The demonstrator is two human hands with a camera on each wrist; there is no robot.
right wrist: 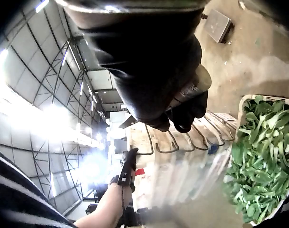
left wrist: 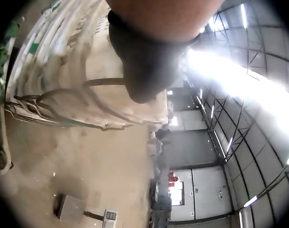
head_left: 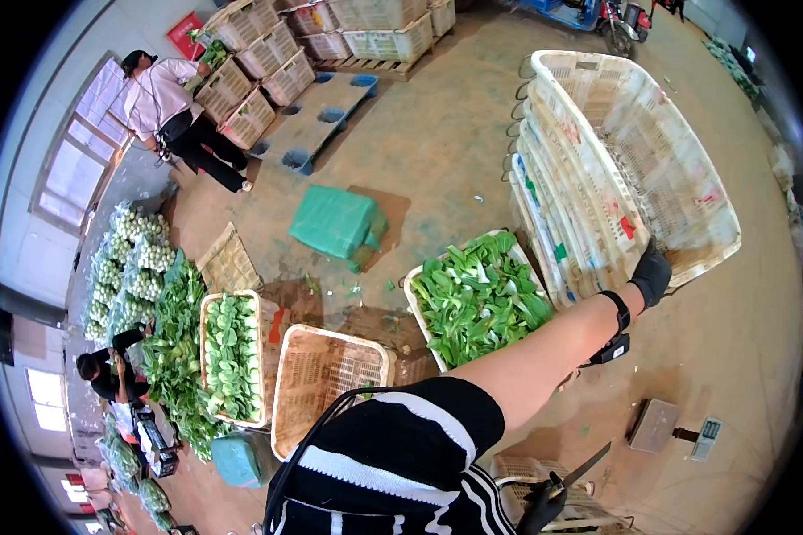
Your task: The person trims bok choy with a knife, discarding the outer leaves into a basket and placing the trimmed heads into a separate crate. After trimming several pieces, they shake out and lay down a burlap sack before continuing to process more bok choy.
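Observation:
My left hand [head_left: 653, 275], in a black glove, grips the near rim corner of the top crate [head_left: 700, 192] in a tall nested stack of off-white plastic crates. Seen from the left wrist, that gloved hand [left wrist: 147, 64] lies against the crate wall, its fingertips mostly hidden. Low in the head view my right hand [head_left: 542, 508], also gloved in black, holds a knife [head_left: 589, 465] with its blade pointing away from me. The right wrist view shows those fingers curled round its pale, thick handle [right wrist: 197, 85]. Metal wire handles [right wrist: 170, 145] stick out from the stacked crates.
A crate of loose green leaves [head_left: 482, 299] stands beside the stack. Left of it are an empty crate [head_left: 299, 357], a crate of packed greens [head_left: 232, 357] and a green bundle [head_left: 335, 221]. A floor scale [head_left: 653, 425] lies at right. Two people [head_left: 165, 102] work at left.

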